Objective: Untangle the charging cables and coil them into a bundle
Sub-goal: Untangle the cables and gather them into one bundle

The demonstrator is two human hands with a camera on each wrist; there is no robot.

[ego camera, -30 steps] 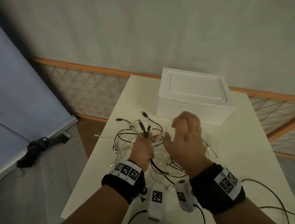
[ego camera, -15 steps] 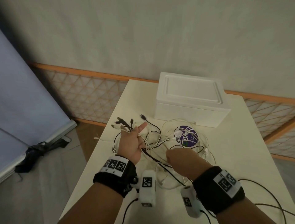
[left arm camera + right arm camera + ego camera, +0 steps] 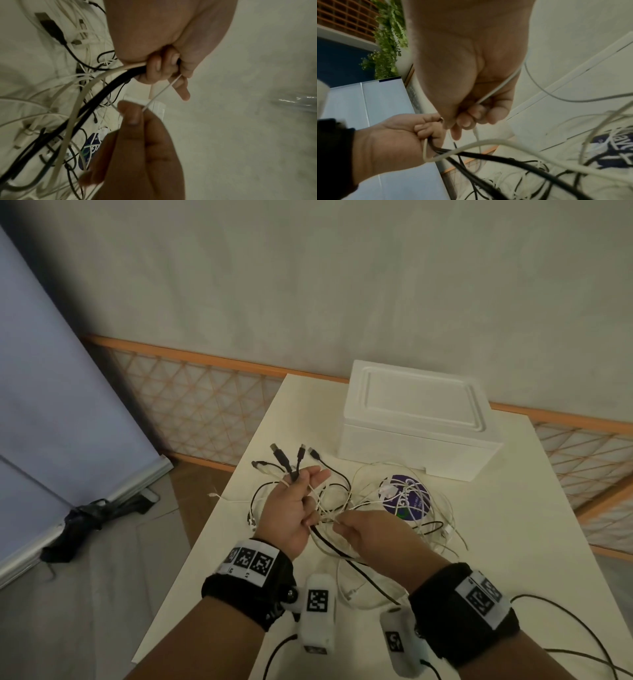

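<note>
A tangle of black and white charging cables (image 3: 346, 501) lies on the white table (image 3: 513, 542). My left hand (image 3: 294, 508) is raised over the table's left side and grips several cables, whose black plug ends (image 3: 284, 457) fan out above the fingers. In the left wrist view its curled fingers (image 3: 159, 67) hold a thick black cable (image 3: 102, 89) and a white one. My right hand (image 3: 363, 534), just to the right, pinches a thin white cable (image 3: 161, 92) stretched between both hands. The right wrist view shows that cable (image 3: 496, 88) running through the right palm.
A white foam box (image 3: 418, 419) with its lid on stands at the back of the table. A round purple-printed disc (image 3: 406, 496) lies under cable loops in front of it. The table's left edge drops to the floor, and an orange lattice rail (image 3: 191, 402) runs behind.
My left hand has lifted the bunch of plug ends higher. My right hand pulled back from over the disc, then came in to the left hand and took the thin white cable.
</note>
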